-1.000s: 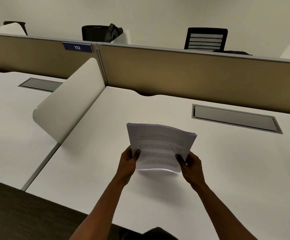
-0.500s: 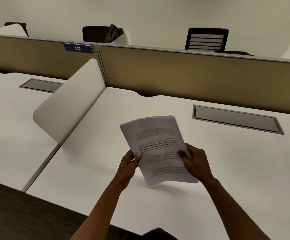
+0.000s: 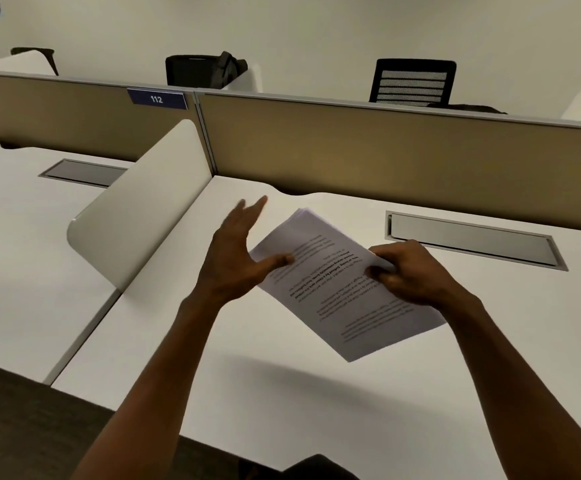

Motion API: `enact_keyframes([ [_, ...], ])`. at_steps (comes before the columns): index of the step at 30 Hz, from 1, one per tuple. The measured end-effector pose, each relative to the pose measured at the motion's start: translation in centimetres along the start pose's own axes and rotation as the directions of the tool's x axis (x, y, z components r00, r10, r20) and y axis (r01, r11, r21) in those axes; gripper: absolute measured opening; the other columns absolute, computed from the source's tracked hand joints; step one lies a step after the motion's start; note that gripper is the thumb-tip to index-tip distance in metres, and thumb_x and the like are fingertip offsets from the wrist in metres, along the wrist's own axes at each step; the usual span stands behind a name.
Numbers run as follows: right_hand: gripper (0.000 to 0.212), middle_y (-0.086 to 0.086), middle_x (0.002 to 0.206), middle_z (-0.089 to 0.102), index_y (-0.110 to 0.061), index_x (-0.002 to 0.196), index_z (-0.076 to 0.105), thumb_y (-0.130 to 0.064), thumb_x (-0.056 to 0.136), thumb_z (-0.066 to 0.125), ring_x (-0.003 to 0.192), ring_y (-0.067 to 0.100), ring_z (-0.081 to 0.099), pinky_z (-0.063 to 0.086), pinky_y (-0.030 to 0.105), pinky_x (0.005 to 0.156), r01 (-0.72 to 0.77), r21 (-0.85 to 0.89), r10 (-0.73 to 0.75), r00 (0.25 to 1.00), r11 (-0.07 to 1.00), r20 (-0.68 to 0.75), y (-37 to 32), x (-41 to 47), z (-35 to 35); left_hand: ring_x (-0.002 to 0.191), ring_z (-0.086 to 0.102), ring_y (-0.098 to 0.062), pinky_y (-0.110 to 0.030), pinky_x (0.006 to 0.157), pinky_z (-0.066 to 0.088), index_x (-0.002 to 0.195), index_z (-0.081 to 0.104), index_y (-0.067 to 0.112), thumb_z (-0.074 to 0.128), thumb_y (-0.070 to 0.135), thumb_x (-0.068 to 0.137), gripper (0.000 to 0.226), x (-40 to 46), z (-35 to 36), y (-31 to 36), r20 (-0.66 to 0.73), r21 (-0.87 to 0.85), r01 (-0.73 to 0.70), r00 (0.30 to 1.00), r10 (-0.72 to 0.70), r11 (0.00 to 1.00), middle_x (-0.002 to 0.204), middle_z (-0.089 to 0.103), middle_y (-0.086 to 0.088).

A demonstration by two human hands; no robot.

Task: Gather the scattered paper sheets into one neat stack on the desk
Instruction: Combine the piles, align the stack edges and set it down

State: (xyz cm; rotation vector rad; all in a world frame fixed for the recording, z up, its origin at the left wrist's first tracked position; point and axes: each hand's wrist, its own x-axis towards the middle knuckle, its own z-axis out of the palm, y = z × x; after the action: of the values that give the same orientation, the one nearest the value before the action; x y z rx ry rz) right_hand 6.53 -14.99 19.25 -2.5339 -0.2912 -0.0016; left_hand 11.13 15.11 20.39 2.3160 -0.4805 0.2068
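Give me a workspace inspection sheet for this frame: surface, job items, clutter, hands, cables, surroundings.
Surface: white desk, bare around the hands; shadow of the paper falls on it.
Job's things: paper stack, printed, held tilted above the desk, not yet set down; no loose sheets seen.
Clutter: nothing seen.
Grippers: right hand pinches the stack's right edge; left hand open, fingers spread, thumb at the stack's left edge.
Cables: nothing seen; grey cable-tray lid closed.
Surroundings: tan partition, white side divider, label 112, black chair behind.
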Motion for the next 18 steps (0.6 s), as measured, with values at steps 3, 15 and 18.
enact_keyframes([
  [3,0.021,-0.018,0.079,0.065,-0.038,0.082,0.067,-0.018,0.088,0.064,0.071,0.008,0.063,0.044,0.019,0.059,0.017,-0.028,-0.015,0.997,0.999,0.078,-0.9,0.2,-0.3,0.119,0.057,-0.005,-0.031,0.101,0.044,0.147,0.042,0.034,0.082,0.04,0.075,0.083,1.1,-0.4,0.5,0.172,-0.096,0.007,0.985,0.009,0.995,0.133,0.064,0.006],
  [15,0.045,-0.006,0.104,0.075,-0.031,0.116,0.065,-0.038,0.075,0.082,0.095,0.012,0.071,0.059,0.032,0.083,-0.184,0.399,0.139,0.98,0.898,0.141,4.1,-3.7,-2.9,0.069,0.071,-0.012,-0.02,0.059,0.053,0.087,0.075,0.017,0.067,0.028,0.09,0.014,-1.6,1.8,-2.7,0.202,-0.521,0.212,0.972,-0.121,0.827,0.08,0.076,0.003],
  [18,0.073,0.002,0.123,0.069,-0.022,0.131,0.055,-0.033,0.066,0.085,0.115,0.019,0.064,0.055,0.039,0.091,-0.275,0.657,0.127,0.956,0.702,0.265,6.1,-6.0,-0.5,0.075,0.072,-0.015,-0.022,0.063,0.055,0.095,0.075,0.01,0.067,0.022,0.091,0.015,-2.7,2.4,-3.9,0.217,-0.625,0.282,0.958,-0.185,0.728,0.086,0.077,-0.002],
])
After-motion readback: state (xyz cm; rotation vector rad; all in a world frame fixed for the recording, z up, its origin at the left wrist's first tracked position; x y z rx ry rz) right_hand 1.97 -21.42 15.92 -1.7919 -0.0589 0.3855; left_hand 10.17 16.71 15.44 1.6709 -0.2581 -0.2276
